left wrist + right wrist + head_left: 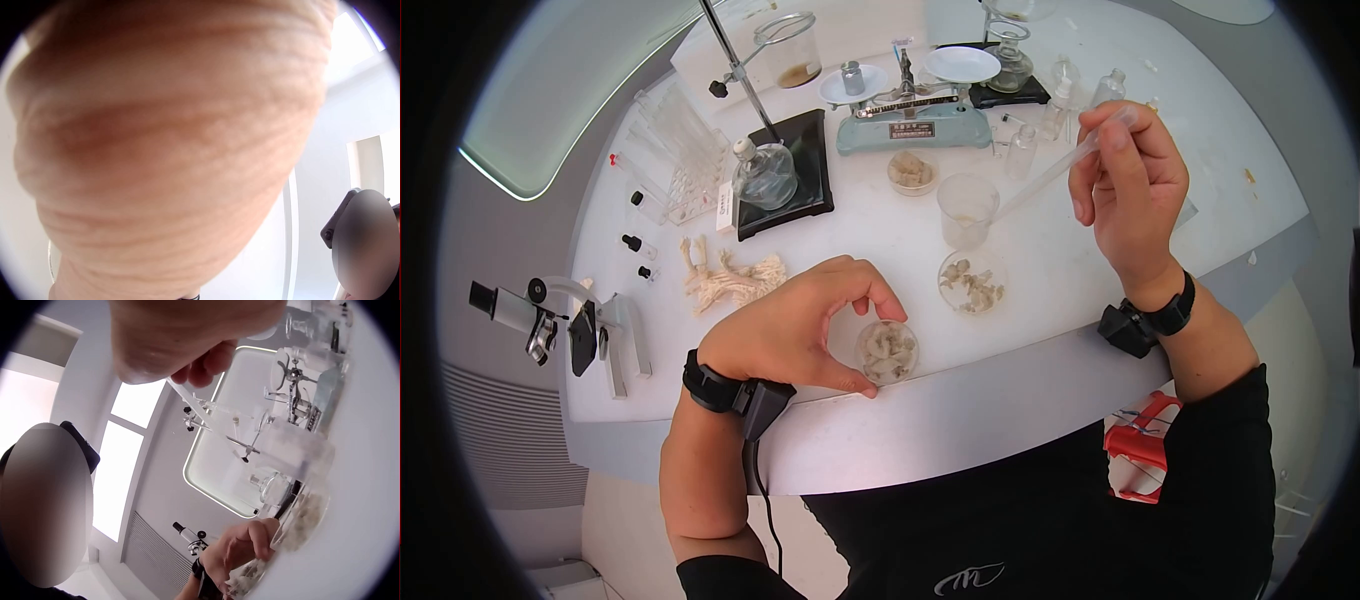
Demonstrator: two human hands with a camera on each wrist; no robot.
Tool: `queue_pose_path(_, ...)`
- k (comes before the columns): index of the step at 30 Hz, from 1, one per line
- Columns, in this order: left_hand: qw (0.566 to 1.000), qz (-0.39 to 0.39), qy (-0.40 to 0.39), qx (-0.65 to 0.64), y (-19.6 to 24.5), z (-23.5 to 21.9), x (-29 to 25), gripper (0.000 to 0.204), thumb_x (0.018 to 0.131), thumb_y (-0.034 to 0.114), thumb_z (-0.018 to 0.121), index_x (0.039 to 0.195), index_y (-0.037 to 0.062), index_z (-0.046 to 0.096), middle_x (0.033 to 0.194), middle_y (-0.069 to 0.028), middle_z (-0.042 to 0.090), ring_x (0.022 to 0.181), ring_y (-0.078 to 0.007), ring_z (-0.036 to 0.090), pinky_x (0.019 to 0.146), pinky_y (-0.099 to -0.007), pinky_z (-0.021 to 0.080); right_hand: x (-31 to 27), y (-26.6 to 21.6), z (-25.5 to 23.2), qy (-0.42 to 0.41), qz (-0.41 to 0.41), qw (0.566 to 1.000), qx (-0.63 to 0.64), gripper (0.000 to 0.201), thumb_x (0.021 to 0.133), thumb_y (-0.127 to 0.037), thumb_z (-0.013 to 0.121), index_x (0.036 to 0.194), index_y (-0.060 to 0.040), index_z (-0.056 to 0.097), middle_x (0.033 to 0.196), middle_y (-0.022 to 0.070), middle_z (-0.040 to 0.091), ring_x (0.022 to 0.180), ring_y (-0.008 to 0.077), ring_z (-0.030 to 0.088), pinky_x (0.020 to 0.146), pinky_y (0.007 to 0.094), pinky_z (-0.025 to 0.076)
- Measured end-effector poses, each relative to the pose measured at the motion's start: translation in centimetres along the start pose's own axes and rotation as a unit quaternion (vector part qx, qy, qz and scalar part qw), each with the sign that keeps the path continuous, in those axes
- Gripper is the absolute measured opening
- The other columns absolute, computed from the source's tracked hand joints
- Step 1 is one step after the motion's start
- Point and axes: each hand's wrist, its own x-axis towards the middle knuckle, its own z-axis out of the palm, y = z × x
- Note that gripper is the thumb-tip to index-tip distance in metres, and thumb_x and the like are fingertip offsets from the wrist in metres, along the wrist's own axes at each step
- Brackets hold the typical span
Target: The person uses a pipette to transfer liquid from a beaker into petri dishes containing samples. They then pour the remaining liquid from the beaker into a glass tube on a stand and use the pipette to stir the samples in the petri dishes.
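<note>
While the left hand point(800, 320) curves its thumb and forefinger round the near dish point(887, 352), gripping it at the rim close to the table's front edge, the right hand point(1135, 180) pinches a translucent dropper point(1055, 178) at its upper end. The dropper slants down toward the beaker point(968, 211), its tip outside the vessel and near the rim. Pale, soft-looking clumps lie in the near dish; the middle dish point(972, 281), just in front of the beaker, holds similar pieces, and the far dish point(913, 172) behind it holds more.

The beaker stands between the middle dish and the balance point(915, 130), which bears a small metal weight on one pan. Right of the beaker, a small glass bottle point(1021, 150) stands behind the slanting dropper. To the left, the black stand base point(810, 165) bears a round glass lamp point(766, 182); frayed cord point(735, 282) lies in front of it, partly behind the left hand. A tube rack point(698, 185) and a microscope point(615, 330) are farther left. In the left wrist view, skin fills most of the frame and hides the near dish; in the right wrist view, the right hand covers the top.
</note>
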Motion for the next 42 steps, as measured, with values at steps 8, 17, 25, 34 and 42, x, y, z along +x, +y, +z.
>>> queue_pose_path(8,1.000,0.001,0.000,0.004,0.0,0.0,0.0,0.069,0.066,0.012,0.108,0.127,0.0095,0.077,0.124,-0.0017,0.074,0.115,-0.0208,0.061,0.102,-0.0341,0.049,0.2,1.4,-0.1,0.017,0.037,0.998,-0.055,0.014,0.115,-0.018,0.075,0.118,-0.0042,0.075,0.089,0.0033,0.074,0.054,0.0036,0.056,0.047,0.0221,0.040)
queue_pose_path(17,1.000,0.006,0.004,0.001,-0.1,0.0,-0.1,0.069,0.066,0.011,0.108,0.127,0.0086,0.076,0.124,-0.0018,0.074,0.115,-0.0208,0.061,0.102,-0.0343,0.049,0.2,0.9,0.6,0.032,0.026,0.999,-0.030,0.015,0.115,-0.018,0.075,0.121,-0.0045,0.075,0.092,0.0036,0.074,0.055,0.0036,0.056,0.048,0.0218,0.040)
queue_pose_path(25,1.000,0.014,0.008,0.002,-0.3,0.1,-0.2,0.069,0.066,0.011,0.107,0.127,0.0096,0.075,0.125,-0.0016,0.073,0.116,-0.0214,0.061,0.103,-0.0344,0.049,0.1,1.0,0.2,0.021,0.027,0.998,-0.060,0.017,0.117,-0.019,0.072,0.124,-0.0035,0.073,0.093,0.0042,0.072,0.054,0.0059,0.057,0.048,0.0228,0.040)
queue_pose_path(34,1.000,0.010,0.013,0.011,-0.1,0.1,-0.3,0.068,0.065,0.013,0.107,0.126,0.0098,0.076,0.124,-0.0016,0.073,0.114,-0.0222,0.061,0.103,-0.0352,0.051,-1.1,-0.3,0.6,-0.019,0.006,1.000,-0.014,0.027,0.121,-0.024,0.063,0.128,0.0010,0.069,0.095,0.0080,0.075,0.055,0.0091,0.061,0.049,0.0239,0.044)
queue_pose_path(42,1.000,0.011,0.018,0.015,0.0,0.1,-0.2,0.068,0.065,0.013,0.107,0.126,0.0098,0.076,0.123,-0.0018,0.073,0.113,-0.0230,0.060,0.102,-0.0355,0.051,-2.4,-1.9,1.9,-0.231,0.061,0.971,-0.010,0.024,0.113,-0.011,0.074,0.128,0.0070,0.072,0.103,0.0136,0.081,0.066,0.0088,0.071,0.056,0.0208,0.053)
